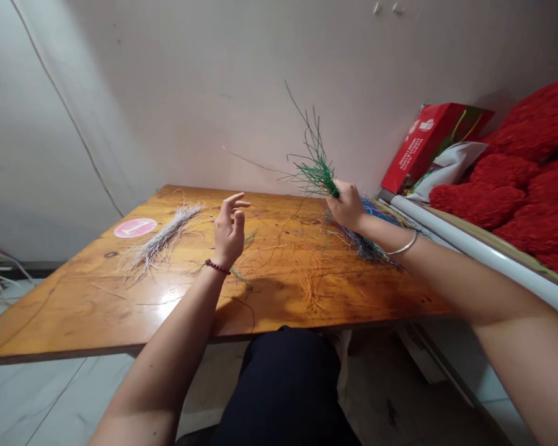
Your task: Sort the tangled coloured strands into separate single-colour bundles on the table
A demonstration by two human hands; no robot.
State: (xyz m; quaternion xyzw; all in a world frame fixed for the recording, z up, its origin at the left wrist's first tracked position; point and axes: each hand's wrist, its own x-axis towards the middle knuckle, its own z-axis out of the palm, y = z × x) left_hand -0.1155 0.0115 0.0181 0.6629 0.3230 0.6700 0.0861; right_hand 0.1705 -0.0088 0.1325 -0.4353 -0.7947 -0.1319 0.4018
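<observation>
My right hand point(346, 204) is closed around a bundle of thin green wires point(317, 176), lifted above the table's right half. Their loose ends fan out up and to the left, and one long strand reaches far left. Over the middle of the table my left hand point(230, 229) is raised, fingers apart, holding nothing. A few green strands point(239, 277) lie on the wood by its wrist. Between the hands and nearer the front edge is a loose spread of orange wires point(310, 279). Blue and dark wires point(369, 244) lie partly hidden beneath my right forearm.
A bundle of whitish wires point(167, 238) rests on the wooden table point(74, 310) at left, beside a round pink sticker point(135, 228). To the right, a red box point(428, 142), a white bag point(449, 168) and red fluffy material point(530, 186) border the table. A wall stands behind.
</observation>
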